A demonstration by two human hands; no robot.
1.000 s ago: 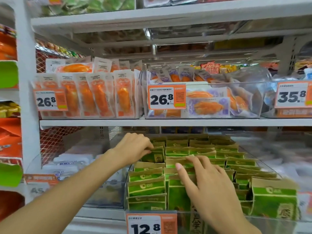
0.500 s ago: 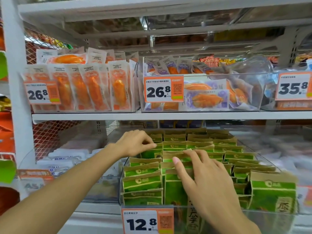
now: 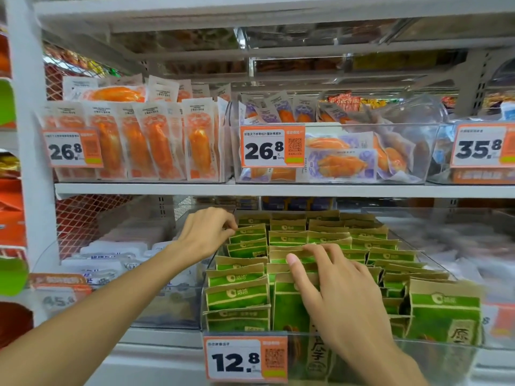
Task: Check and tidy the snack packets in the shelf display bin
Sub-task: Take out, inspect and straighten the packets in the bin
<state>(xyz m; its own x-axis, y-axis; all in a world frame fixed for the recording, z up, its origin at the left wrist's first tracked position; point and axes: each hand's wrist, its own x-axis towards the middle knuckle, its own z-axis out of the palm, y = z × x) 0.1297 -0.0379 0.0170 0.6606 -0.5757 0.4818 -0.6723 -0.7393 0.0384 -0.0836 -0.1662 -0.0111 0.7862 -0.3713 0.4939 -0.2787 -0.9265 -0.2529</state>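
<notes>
Seeing my left hand pinching a green snack packet at the clear bin's back-left, while my right hand rests loose-fingered on the middle packets on the lower shelf

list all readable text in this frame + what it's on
"12.8": orange price tag on the clear bin of green packets.
"26.8": left price tag, upper shelf, on the orange packets.
"26.8": middle price tag, upper shelf.
"35.8": right price tag.
"45.": faint lower-left tag; the rest is blurred.
Chinese lines, QR codes and packet logos: too small or blurred.
</notes>
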